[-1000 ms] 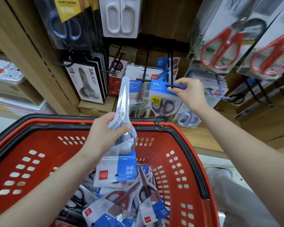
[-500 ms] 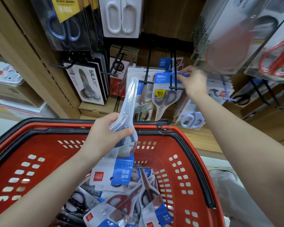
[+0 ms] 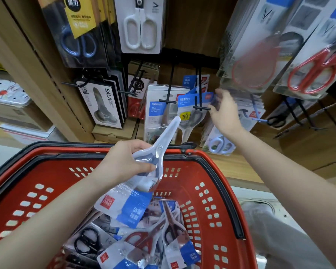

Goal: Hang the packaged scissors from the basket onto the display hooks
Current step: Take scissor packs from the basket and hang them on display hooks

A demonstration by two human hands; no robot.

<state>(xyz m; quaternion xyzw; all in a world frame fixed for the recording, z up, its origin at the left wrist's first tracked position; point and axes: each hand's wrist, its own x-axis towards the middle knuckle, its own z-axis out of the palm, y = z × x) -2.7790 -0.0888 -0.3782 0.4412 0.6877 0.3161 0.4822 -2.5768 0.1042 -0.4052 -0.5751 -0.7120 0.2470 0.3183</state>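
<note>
Step in hand: between hangs. One pack is on the peg, the next is waiting.

Right hand (image 3: 225,111) is up at the hook (image 3: 201,108), fingers (image 3: 220,94) spread and loose, gripping nothing. The tips are right beside the blue header of the hung pack (image 3: 185,115). There's blur there, so I can't tell if they touch it. That pack looks seated, hanging behind the hook's crossbar.

Left hand (image 3: 124,162) holds the held pack (image 3: 160,152) just above the basket (image 3: 52,171), fingers curled round its middle near the scissor pivot. The pack is inverted, with the blade tip pointing up toward the shelf and the blue-and-white header dangling down into the basket.

Next move, my read:
- Flip the held pack so the header is on top.
- Pass it to the right hand, or pinch the header directly.
- Line the hang hole up with the hook tip and slide it past the crossbar.
- The clear sleeve looks floppy, so grip close to the hole or it'll fold.

Containers:
- The basket is red plastic with a black rim. There's a heap of loose packs (image 3: 144,239) at the bottom with red- and black-handled scissors and the same blue headers, overlapping and tangled. Plenty left, so the task looks far from finished.
- The neighbour hook (image 3: 166,101) to the left carries its own stack of packs.
</note>
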